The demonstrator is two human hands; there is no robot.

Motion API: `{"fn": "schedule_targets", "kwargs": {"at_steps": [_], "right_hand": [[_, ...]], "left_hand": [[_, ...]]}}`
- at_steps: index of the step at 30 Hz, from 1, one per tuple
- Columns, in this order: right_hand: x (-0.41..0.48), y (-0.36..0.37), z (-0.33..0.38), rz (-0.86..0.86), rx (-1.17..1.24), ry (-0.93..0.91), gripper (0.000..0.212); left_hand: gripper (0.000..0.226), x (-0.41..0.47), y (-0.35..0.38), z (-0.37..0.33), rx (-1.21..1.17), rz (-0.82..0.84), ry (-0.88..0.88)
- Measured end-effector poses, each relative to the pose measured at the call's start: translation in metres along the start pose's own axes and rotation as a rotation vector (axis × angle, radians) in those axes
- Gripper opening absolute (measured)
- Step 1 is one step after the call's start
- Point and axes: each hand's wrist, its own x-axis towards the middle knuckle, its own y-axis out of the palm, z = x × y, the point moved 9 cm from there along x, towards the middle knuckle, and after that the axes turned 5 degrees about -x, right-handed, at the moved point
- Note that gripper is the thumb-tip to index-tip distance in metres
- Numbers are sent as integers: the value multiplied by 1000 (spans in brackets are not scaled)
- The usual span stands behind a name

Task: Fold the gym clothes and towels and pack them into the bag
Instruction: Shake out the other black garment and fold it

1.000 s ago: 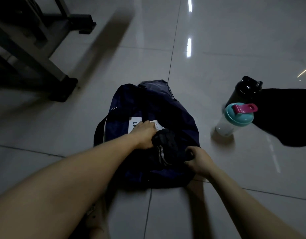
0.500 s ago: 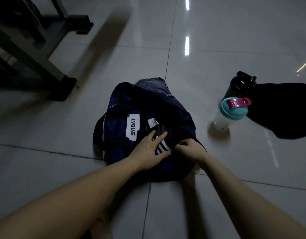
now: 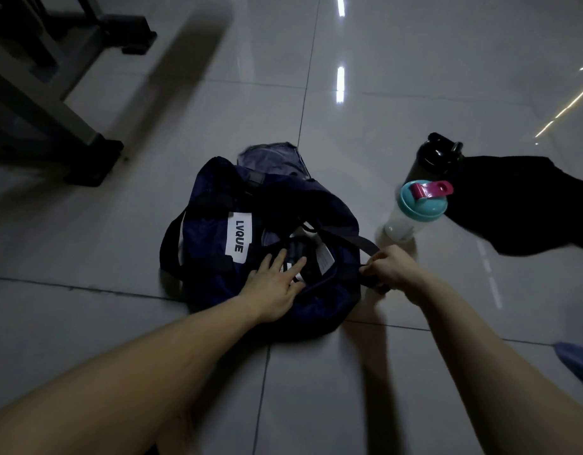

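Hands: the left hand [image 3: 277, 287] is being laid flat, fingers straight and spread, on clothing in the bag's mouth; a black webbing strap [image 3: 365, 246] is being gripped by the right hand [image 3: 390, 267], fingers curled round it.
Garment: a dark folded garment with white stripes [image 3: 296, 254] is being pressed under the left fingertips, inside the open bag, with a white tag [image 3: 326, 257] showing just beside it.
Bag: a navy blue fabric duffel bag [image 3: 332, 208] is being steadied on the floor by both hands, its white rectangular label printed LVQUE [image 3: 239, 236] facing up.
Bottles: a clear plastic shaker bottle with teal lid and pink flip cap [image 3: 421, 205] is standing right of the bag, a black bottle [image 3: 434, 159] just behind it.
Cloths: a black cloth [image 3: 520, 205] is lying spread outside the bag, beyond the bottles; a blue cloth [image 3: 579, 356] is being cut off by the right edge.
Surroundings: everything is being borne by a glossy grey tiled floor [image 3: 382, 93]; a grey metal frame with black feet [image 3: 53, 110] is standing far left.
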Motion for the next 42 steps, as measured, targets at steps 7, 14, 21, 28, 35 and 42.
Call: {"fn": "schedule_targets", "kwargs": {"at_steps": [7,14,21,28,35,42], "right_hand": [[-13,-17,14,95,-285,63,12],[-24,27,78,-300,-667,-112,45],[-14,37,65,-239,-483,-142,27],[-15,-6,45,-76,-14,-147,22],[-11,6,33,-188,-24,-121,21],[-6,12,32,-174,8,-152,21]], "left_hand": [[62,0,-1,-12,-2,151,-49],[95,-20,-6,-13,151,0,92],[105,-10,9,-18,115,131,102],[112,-3,0,-51,85,236,206],[68,7,-55,-6,89,-163,108],[93,31,-33,13,366,17,150]]}}
